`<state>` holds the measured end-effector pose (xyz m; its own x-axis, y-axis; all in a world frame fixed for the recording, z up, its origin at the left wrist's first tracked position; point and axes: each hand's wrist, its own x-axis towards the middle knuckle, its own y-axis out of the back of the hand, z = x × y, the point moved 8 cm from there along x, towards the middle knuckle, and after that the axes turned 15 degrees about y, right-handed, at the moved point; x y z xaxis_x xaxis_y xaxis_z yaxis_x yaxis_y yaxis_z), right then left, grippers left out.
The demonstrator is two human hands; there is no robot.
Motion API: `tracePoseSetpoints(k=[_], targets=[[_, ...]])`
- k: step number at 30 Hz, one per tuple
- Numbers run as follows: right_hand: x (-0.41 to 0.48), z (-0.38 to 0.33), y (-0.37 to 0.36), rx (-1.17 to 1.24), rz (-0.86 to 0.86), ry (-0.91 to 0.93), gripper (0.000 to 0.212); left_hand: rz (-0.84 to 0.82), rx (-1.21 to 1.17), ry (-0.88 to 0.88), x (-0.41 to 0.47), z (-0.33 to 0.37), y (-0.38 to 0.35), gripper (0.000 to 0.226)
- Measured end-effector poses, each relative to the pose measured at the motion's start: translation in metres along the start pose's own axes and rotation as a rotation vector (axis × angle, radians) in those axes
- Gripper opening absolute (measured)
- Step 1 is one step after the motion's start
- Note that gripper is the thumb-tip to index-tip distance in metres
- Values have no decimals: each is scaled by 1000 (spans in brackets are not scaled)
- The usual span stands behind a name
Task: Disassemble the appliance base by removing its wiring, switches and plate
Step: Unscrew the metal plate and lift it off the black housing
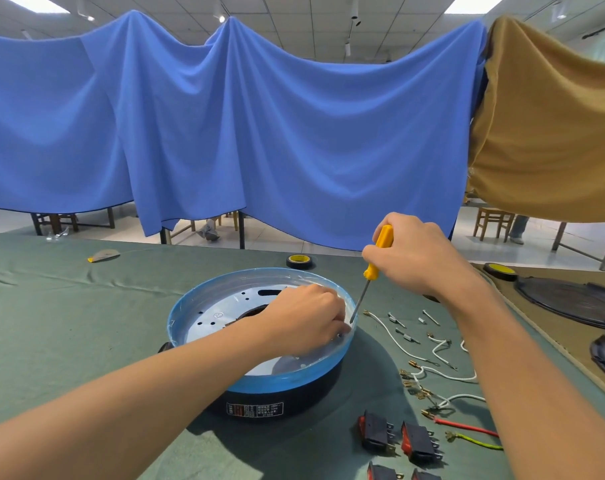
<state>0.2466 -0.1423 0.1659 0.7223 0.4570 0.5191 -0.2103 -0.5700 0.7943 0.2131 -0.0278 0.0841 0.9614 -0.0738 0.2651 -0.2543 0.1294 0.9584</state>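
Gripping a yellow screwdriver (pixel 378 257), right hand (pixel 417 259) above the base (pixel 287 398); left hand (pixel 308 320) curled inside, hold unclear.

- One appliance base (pixel 276 393), centre.
- One screwdriver (pixel 377 258).
- Four switches (pixel 377 433), near right; two are cut off by the near edge.
- At least four white wires (pixel 392 337), right; exact count unclear.
- One red wire (pixel 467 426); one yellow-green wire (pixel 479 443).
- Two tape rolls (pixel 300 260), far.
- Two dark round covers (pixel 571 303), far right.
- Roughly five small screws (pixel 411 338), right.
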Motion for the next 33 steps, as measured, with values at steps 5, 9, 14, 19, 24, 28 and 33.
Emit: tracePoseSetpoints(k=[5,9,14,19,24,28,33], targets=[[1,1,11,44,103,0,18,46,-67,90,10,-3,15,31],[-3,6,31,176,311,-8,31,95,-237,136,16,-9,34,25],[-2,22,21,359,197,-56,31,174,-481,217,22,-15,50,20],[-4,19,-6,312,-94,1,12,189,-691,263,24,-10,58,22],[-6,3,-10,374,-170,78,7,147,-817,252,23,3,59,18],[-6,7,-2,366,-94,80,8,129,-910,249,23,9,56,21],[-12,52,2,140,-149,-93,14,112,-531,253,25,8,39,36]])
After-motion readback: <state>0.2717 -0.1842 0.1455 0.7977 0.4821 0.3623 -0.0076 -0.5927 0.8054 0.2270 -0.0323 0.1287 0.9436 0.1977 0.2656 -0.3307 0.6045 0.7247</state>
